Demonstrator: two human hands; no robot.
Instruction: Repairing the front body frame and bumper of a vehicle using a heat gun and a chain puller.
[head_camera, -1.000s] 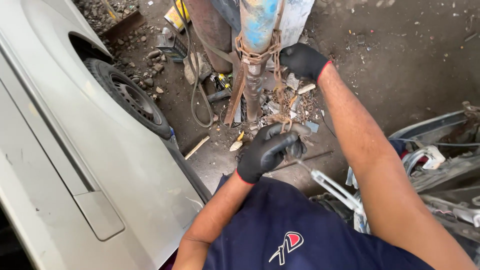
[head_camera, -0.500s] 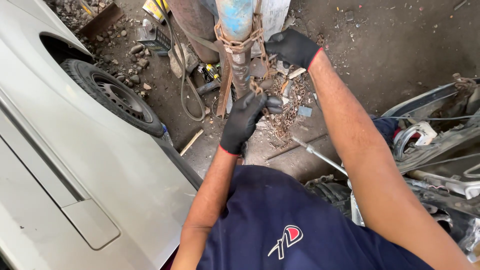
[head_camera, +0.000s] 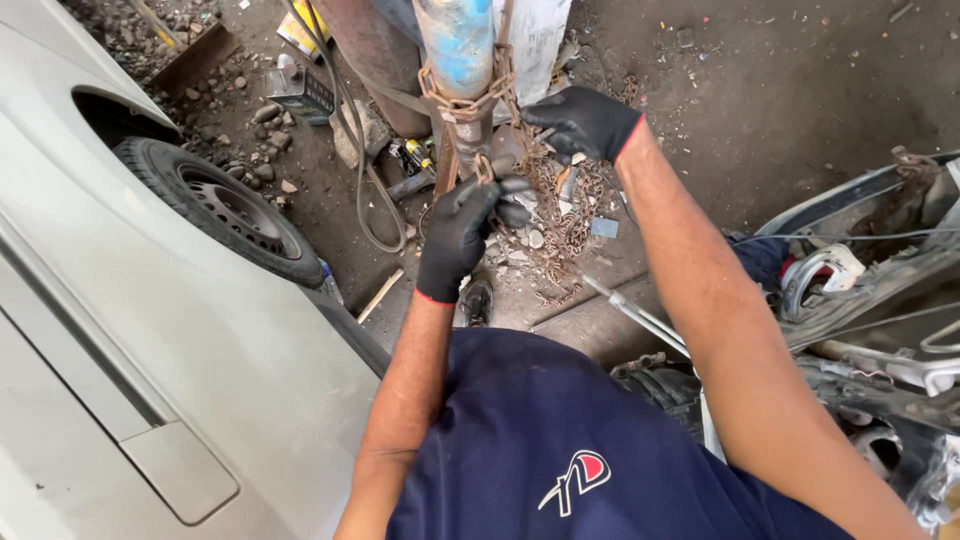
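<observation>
The rusty chain (head_camera: 468, 105), wrapped around the blue pole (head_camera: 455, 45) above the dirt floor, is pinched by the gloved left hand (head_camera: 455, 235) and clutched by the gloved right hand (head_camera: 583, 122).

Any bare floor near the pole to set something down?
Bare dirt floor upper right, between the right hand and the wrecked car parts. Crowded at the pole base: rusty chain, rubble, hose, tyre.

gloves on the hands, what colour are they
Black, with a thin red edge at the cuff, on both the left hand and the right hand; the head view shows it.
</observation>
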